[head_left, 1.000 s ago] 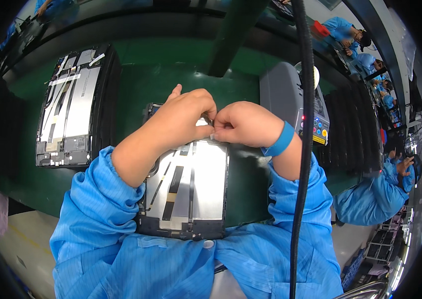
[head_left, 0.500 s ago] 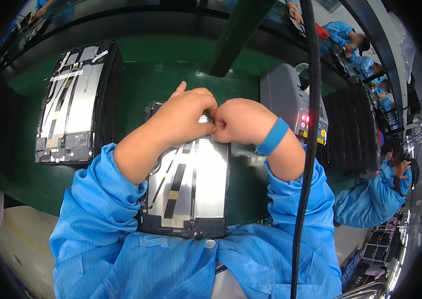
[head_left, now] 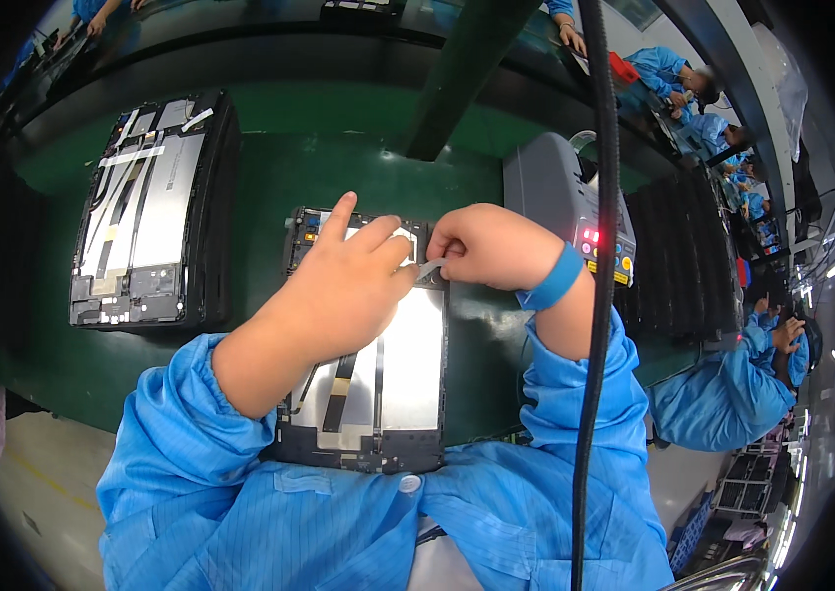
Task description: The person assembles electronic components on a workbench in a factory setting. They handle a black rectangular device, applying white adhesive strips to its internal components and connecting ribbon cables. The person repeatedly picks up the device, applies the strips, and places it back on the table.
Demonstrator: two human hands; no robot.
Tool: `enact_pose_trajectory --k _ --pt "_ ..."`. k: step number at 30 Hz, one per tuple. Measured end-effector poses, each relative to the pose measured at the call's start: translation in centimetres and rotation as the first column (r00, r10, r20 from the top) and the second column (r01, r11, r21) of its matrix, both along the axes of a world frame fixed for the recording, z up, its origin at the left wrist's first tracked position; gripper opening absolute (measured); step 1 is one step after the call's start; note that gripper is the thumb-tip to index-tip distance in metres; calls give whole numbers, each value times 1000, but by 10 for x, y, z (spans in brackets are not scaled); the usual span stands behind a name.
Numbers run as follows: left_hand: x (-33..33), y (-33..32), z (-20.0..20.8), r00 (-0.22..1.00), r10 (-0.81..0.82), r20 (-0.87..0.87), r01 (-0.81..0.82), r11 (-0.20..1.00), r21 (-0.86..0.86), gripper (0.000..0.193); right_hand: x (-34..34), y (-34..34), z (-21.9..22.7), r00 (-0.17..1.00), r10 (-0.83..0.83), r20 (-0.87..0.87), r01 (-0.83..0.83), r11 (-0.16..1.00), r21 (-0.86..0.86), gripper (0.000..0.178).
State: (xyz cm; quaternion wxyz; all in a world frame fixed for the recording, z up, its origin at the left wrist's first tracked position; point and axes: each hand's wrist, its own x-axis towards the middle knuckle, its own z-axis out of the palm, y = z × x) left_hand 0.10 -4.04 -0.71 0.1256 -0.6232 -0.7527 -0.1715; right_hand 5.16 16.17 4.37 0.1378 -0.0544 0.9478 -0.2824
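Note:
An opened tablet (head_left: pixel 411 374) lies flat on the green bench in front of me, its silver battery plates and dark ribbon cables exposed. My left hand (head_left: pixel 343 291) rests over its upper part, fingers spread, with one finger pointing away from me and the fingertips touching the device. At the tablet's upper right edge my right hand (head_left: pixel 496 248) pinches one end of a short pale tape strip (head_left: pixel 432 267). The strip's other end reaches the tablet beside my left fingertips. Part of the tablet's upper left shows bare circuitry; my left hand covers its middle.
To the left stands a stack of similar opened tablets (head_left: pixel 156 227). A grey machine with a red display (head_left: pixel 560 192) sits at the right, beside a row of black trays or cases (head_left: pixel 683 256). A black cable (head_left: pixel 595 345) hangs across the view. Several co-workers in blue sit farther right.
My hands, earlier close together over the tablet's top, have moved apart. My left fingers have spread, and the pale strip now shows stretched from my right fingertips.

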Motion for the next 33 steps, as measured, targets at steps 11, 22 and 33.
enact_pose_trajectory --k 11,22,33 --pt "5 0 0 998 11 -68 -11 1000 -7 26 26 4 -37 922 -375 -94 350 914 -207 14" --pt "7 3 1 1000 21 -9 -21 999 26 24 41 -2 -71 812 -584 -8 516 724 -458 18" --pt "-1 17 2 997 -76 22 76 997 -26 31 38 9 -59 865 -489 117 460 676 -575 22"
